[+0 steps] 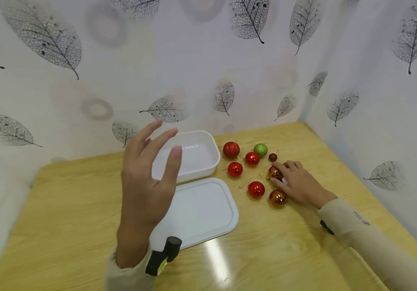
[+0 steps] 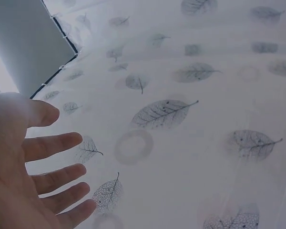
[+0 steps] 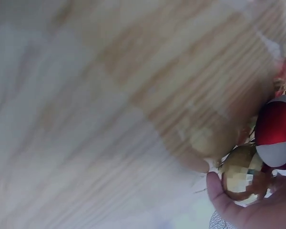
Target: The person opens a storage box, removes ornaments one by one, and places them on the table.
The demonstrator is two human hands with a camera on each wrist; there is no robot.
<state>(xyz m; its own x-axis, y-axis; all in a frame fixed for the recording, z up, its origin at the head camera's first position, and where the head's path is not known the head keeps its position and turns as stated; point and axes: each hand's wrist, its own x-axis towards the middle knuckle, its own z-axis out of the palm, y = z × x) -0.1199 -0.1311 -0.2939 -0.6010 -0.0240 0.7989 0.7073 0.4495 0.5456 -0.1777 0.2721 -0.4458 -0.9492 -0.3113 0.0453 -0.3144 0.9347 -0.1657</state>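
**Picking a bauble beside the tub**

The right hand [image 1: 297,184] lies on the table [image 1: 66,210], right of the white tub [image 1: 193,155], fingers curled round a copper bauble [image 1: 274,173]. The left hand [image 1: 146,182] hangs in the air in front of the tub, fingers spread, holding nothing. This looks like the picking-up step; next the grip must firm up for a clean lift, clear of the red baubles [image 1: 256,189] nearby.

box [image 1: 208,155], lid [image 1: 208,210] showing white | baubles: red [image 1: 256,189], glittery green [image 1: 260,149], copper [image 1: 277,197] | table [image 1: 66,210] showing light wood grain | wall [image 1: 193,60] showing grey leaf print
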